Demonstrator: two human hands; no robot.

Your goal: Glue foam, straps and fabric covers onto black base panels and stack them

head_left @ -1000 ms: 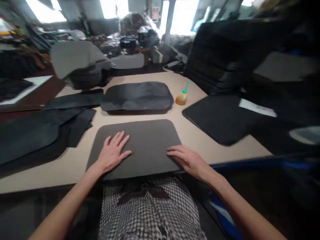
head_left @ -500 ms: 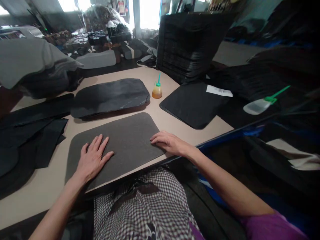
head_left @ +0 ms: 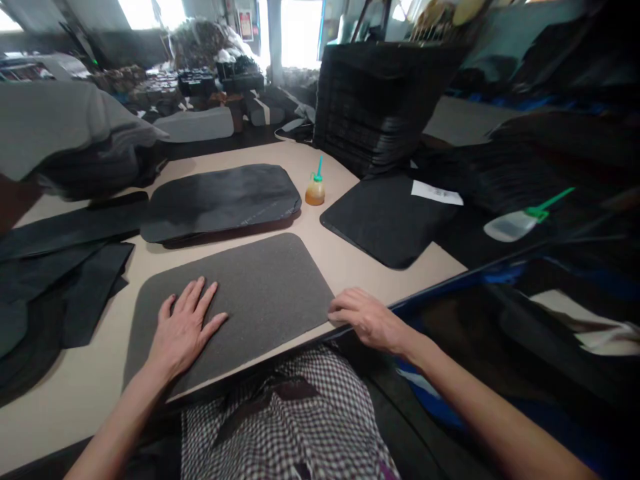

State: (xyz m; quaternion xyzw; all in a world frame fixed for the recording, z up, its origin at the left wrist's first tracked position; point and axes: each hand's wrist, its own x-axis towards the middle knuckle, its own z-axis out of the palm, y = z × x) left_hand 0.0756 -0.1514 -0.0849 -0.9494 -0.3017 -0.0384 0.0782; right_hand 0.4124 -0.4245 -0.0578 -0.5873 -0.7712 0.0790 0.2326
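Observation:
A flat grey sheet with rounded corners lies along the near edge of the table. On its left part rests my left hand, palm down, with the fingers spread. My right hand is at the sheet's near right corner. Its fingers are bent and held together with their tips at that corner; the thumb is mostly hidden. Behind the sheet lie black panels with rounded corners, stacked. A small bottle of amber liquid with a green spout stands to their right.
Another black panel bears a white paper label. A tall black stack rises behind it. At right lies a clear bottle with a green spout. Black cut pieces cover the left side, near draped grey material.
My right hand has slid right and nearer to me, from the top of the sheet to its corner. My left hand stays flat on the sheet. The view has tipped slightly upward.

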